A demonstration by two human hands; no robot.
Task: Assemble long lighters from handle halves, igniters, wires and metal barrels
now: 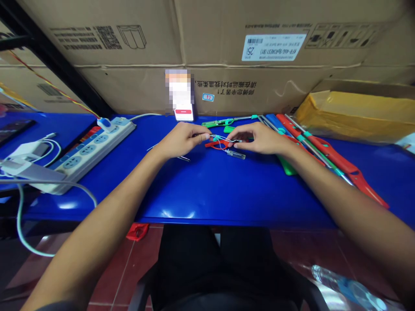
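Observation:
Thin pale wires point(220, 137) stretch between my two hands above the blue table. My left hand point(184, 139) pinches their left end between thumb and forefinger. At their right end, my right hand point(259, 137) has its thumb and fingers closed round the wires near a small tip. A clear cylindrical part point(236, 154) hangs or lies just below, joined to a thin wire. Behind the wires is a red plastic piece point(223, 144). A thin metal rod point(183, 158) shows under my left hand. Green pieces point(218, 123) lie behind my hands.
Red, green and blue long-necked lighters point(327, 155) lie at the right, before a yellow-taped box point(359, 110). A lit phone point(183, 97) leans on the cardboard point(139, 82). At the left are a power strip point(87, 151) and white cables point(52, 149). A bottle point(346, 287) lies below.

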